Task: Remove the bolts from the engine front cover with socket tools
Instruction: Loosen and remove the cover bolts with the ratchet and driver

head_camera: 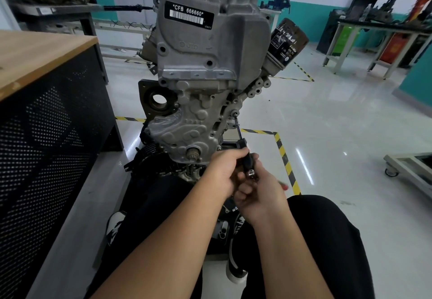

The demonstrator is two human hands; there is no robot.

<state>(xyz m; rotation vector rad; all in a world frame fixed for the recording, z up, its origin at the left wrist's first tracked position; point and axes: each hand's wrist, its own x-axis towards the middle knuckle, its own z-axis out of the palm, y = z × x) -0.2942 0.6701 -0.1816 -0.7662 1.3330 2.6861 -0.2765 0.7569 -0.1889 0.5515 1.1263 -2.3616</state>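
Two arms reach out toward the big engine front cover (187, 121). Left hand (222, 172) grips the black handle of the socket tool (243, 151), and right hand (259, 191) pinches its end. Its tip sits on a small bolt (235, 112) at the cover's right edge. Unscrewing looks underway; next it needs steady turning.

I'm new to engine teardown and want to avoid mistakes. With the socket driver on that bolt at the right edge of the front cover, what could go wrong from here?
1. The socket driver meets the bolt at a slant, so its tip may slip and round the head.
2. Both the left hand and right hand crowd the handle; a slip could knock knuckles into the front cover.
3. A freed bolt could drop down onto the floor and roll away.
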